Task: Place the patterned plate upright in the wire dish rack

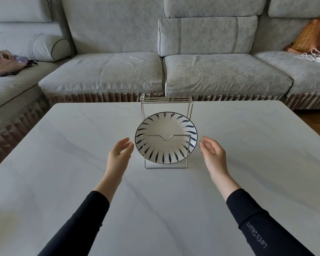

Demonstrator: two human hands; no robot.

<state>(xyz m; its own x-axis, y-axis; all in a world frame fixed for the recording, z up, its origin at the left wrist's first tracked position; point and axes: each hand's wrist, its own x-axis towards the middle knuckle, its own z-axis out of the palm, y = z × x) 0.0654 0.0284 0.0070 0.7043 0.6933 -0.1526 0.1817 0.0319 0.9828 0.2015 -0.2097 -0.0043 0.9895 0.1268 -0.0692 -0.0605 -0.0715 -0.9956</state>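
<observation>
A white plate (pixel 164 130) with dark blue leaf strokes round its rim stands upright in the wire dish rack (pixel 191 109), its face toward me, behind the rack's front wire with the V notch. My left hand (pixel 119 154) hovers just left of the plate's rim, fingers apart, a small gap between fingertips and rim. On the other side, my right hand (pixel 211 153) is held the same way, fingers spread, apart from the plate. Neither hand holds anything.
The rack stands mid-table on a white marbled table (pixel 63 145). Behind the table's far edge runs a grey sofa (pixel 118 71), with a pink bag (pixel 4 61) at the left and an orange cloth (pixel 310 36) and white cable (pixel 314 57) at the right.
</observation>
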